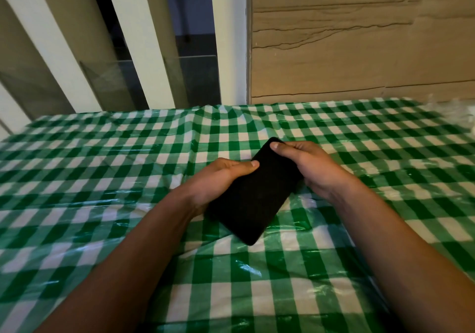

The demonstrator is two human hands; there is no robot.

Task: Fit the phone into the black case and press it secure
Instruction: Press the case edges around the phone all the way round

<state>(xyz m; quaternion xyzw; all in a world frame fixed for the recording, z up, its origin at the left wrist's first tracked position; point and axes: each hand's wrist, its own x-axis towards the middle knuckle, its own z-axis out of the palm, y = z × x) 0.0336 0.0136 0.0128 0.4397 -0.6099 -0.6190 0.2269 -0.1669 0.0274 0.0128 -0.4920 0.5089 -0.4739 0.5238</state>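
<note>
The phone (253, 193) is clamped between left hand (218, 178) and right hand (305, 165), thumbs pressed on top, seemingly to seat it.

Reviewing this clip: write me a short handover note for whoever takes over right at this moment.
Left hand: grips the phone along its left edge, thumb on top.
Right hand: holds the far end, thumb pressing its face.
The phone is a flat black slab held tilted above the green checked tablecloth.
Done: cannot tell whether the case is already on; no separate case shows.
Left: check every edge is seated and press the corners.
</note>
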